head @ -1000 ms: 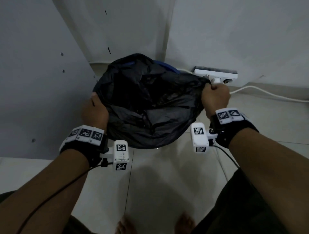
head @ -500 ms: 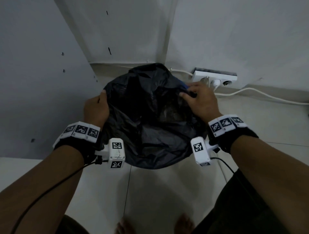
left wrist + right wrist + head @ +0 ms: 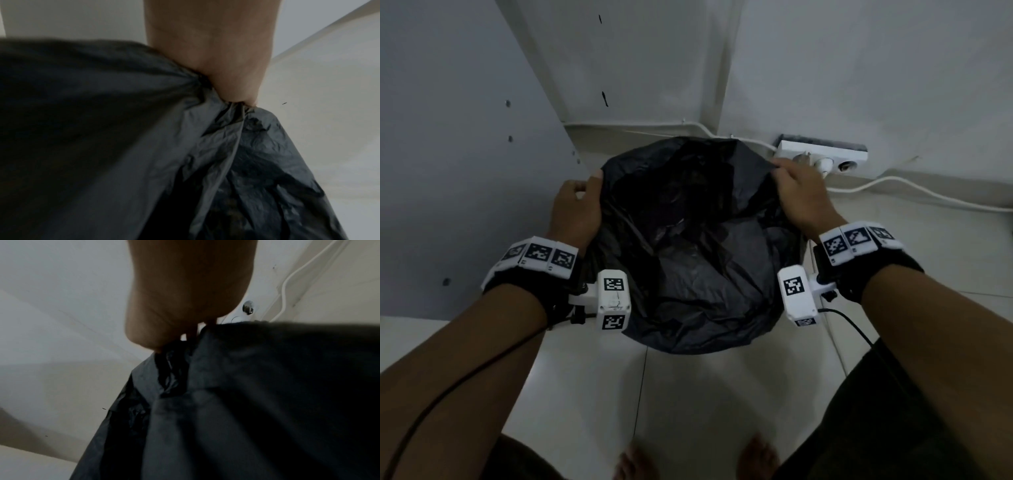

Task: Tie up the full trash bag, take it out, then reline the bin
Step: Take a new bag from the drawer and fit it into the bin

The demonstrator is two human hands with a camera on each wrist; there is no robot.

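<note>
L fingers (image 3: pixel 236 91) are curled tight round a bunched fold of the thin, crinkly black plastic trash bag (image 3: pixel 695 260), pleats fanning out from the pinch in the L wrist view; R fingers (image 3: pixel 164 337) likewise pinch a gathered bit of the film at the opposite rim, w/ small gaps of light showing between them. Outward: the left hand (image 3: pixel 577 212) sits at the bag's L edge, thumb up along the rim, and the right hand (image 3: pixel 799 195) at the far-R edge, just in front of the white plastic power strip (image 3: pixel 825 157) on the floor by the wall. Change vs. half a sec ago: R hand was reaching in over the bag's top, fingers flat-ish on the film; now it's drawn back out to the R rim and closed on it, L hand about where it was, so the mouth is spread wide betw. the two hands again, dark crumpled interior showing. A sec ago it was stretched much the same, so I'd read this as re-gripping the rim, prob. to gather it for the knot; nothing tied yet, bag not lifted out. Bag sits in the room corner on the pale tiled floor (image 3: pixel 688 394), mouth pointing up toward the head cam, long axis approx. vertical, opening stretched L-R. The bin itself can't be made out under the film. A white cable (image 3: pixel 928 192) runs off R along the wall.
</note>
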